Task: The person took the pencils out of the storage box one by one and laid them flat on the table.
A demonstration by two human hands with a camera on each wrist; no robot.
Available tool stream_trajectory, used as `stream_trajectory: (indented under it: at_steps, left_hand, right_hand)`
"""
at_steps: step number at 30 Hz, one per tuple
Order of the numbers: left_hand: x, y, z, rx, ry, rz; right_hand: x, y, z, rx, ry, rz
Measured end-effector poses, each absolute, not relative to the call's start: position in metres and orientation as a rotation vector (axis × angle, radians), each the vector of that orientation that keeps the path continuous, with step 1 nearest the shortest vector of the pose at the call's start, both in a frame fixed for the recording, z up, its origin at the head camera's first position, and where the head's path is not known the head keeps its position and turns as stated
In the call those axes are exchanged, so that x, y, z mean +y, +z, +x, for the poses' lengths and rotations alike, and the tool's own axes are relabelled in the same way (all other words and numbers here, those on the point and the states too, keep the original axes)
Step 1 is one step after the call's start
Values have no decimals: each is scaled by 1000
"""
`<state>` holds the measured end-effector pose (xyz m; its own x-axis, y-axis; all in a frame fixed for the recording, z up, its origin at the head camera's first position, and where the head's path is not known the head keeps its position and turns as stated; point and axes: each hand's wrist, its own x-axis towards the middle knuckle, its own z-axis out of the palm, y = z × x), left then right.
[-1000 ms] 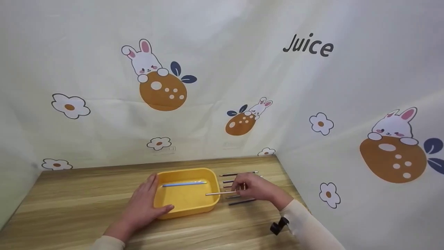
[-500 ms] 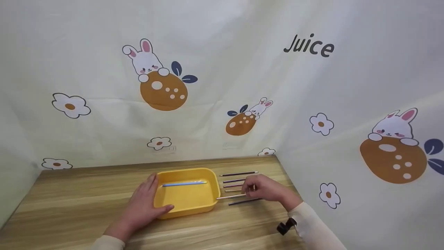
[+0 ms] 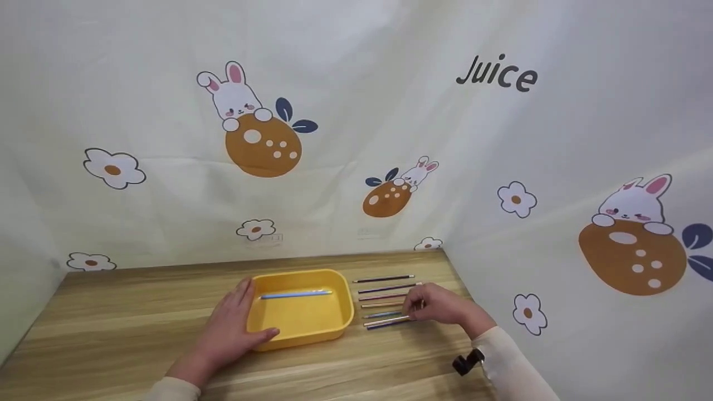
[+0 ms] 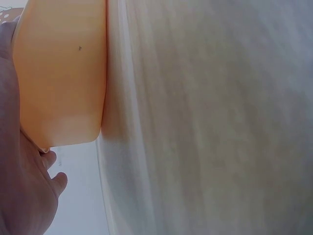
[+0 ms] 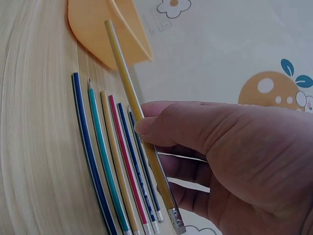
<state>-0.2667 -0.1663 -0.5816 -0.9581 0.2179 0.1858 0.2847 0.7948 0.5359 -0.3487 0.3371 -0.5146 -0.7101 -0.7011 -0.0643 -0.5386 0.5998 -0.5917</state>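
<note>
My right hand point(image 3: 437, 302) pinches a yellow pencil point(image 5: 126, 81) between thumb and fingertips. Its ferrule and eraser point(image 5: 177, 220) stick out below the fingers in the right wrist view, and its other end is flat. In the head view this pencil overlaps the near end of a row of pencils on the table. On the other side, my left hand point(image 3: 231, 328) holds the left end of a yellow tray point(image 3: 301, 335), thumb over the near rim and fingers along the left wall. A light blue pencil point(image 3: 295, 294) lies inside the tray.
The row right of the tray has a dark blue pencil point(image 5: 88, 142), a teal pencil point(image 5: 104, 147), a yellow pencil point(image 5: 116, 152), a red pencil point(image 5: 126, 152) and darker ones. Printed cloth walls point(image 3: 345, 111) rise behind and right of the wooden table point(image 3: 139, 312).
My right hand has moved right and slightly nearer with its pencil, from over the tray's right rim to over the near pencils. My left hand and the tray stay put.
</note>
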Motion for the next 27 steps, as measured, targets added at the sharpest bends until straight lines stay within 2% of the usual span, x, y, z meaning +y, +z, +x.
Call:
stream_trajectory:
  at_steps: [27]
  left_hand:
    - [-166, -585, -267, -2854, -868, -397]
  right_hand:
    - [359, -553, -343, 2550, -873, -932]
